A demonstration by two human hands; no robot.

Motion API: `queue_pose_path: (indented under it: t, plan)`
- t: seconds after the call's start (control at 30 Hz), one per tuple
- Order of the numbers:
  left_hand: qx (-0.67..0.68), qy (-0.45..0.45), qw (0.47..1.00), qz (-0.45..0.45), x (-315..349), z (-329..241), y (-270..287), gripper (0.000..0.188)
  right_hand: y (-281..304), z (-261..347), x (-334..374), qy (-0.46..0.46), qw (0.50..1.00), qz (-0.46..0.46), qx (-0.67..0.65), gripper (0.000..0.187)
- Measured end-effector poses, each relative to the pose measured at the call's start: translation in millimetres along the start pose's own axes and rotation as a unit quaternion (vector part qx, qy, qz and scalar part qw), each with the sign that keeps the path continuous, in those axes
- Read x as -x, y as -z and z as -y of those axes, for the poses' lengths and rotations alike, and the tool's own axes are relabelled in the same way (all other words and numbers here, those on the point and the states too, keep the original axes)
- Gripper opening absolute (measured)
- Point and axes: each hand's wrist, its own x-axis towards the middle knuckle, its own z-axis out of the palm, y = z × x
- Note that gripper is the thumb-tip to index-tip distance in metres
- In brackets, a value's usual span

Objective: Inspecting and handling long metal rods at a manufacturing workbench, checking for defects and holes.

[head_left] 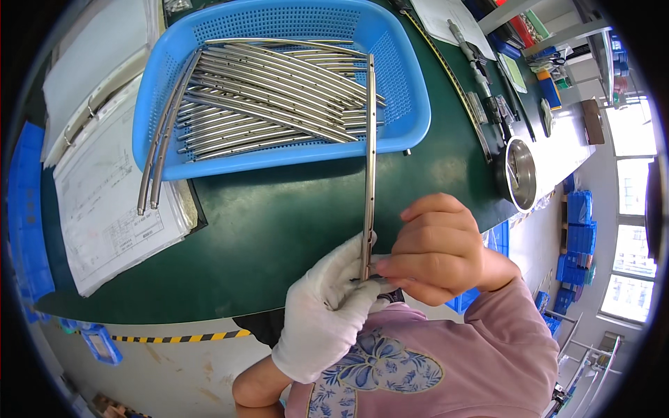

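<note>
A long metal tube (371, 160) with small holes along its side points away from me, its near end in my hands. My left hand (317, 320), in a white glove, is closed around that near end with the thumb and fingers. My bare right hand (435, 254) is curled beside it on the right, thumb and fingertips pinched together close to the tube's end. Whatever lies between those fingertips is too small to make out. The tube's far part passes over the rim of a blue plastic basket (293, 167), where many similar tubes (279, 87) lie piled.
Two tubes (164, 139) lean over the basket's left rim. An open ring binder with printed sheets (115, 195) lies on the left of the green table (272, 244). At right are a steel bowl (517, 174), a measuring tape (456, 87) and a micrometer-like tool (481, 73).
</note>
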Motion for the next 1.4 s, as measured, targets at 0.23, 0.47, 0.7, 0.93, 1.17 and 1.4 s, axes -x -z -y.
queue_pose_path:
  t: [0.23,0.47,0.7,0.93,1.17,1.4]
  plan:
    - [-0.033,-0.010,0.999,0.001,-1.9,3.0,-0.6,0.049,-7.9,8.4,3.5,0.074,0.984,-0.043,0.159,0.016]
    - [-0.021,0.007,1.000,0.009,-3.7,-1.5,-1.1,0.049,-13.0,1.2,6.1,0.081,0.987,-0.077,0.114,0.011]
    - [-0.024,0.025,0.999,0.018,-3.4,-3.3,2.0,0.045,6.7,-10.9,-2.5,-0.001,0.996,-0.046,0.082,0.012]
    - [-0.037,0.038,0.998,0.030,-3.8,-5.1,0.1,0.045,3.9,-14.9,-4.4,-0.015,0.996,-0.042,0.077,0.013]
    - [-0.050,0.027,0.998,0.007,-6.7,0.8,0.1,0.042,-4.6,-18.2,-2.3,0.029,0.991,-0.070,0.108,0.016]
    - [-0.051,0.043,0.997,-0.034,-11.6,1.4,2.4,0.033,0.7,-18.5,-7.1,0.057,0.988,-0.058,0.132,0.015]
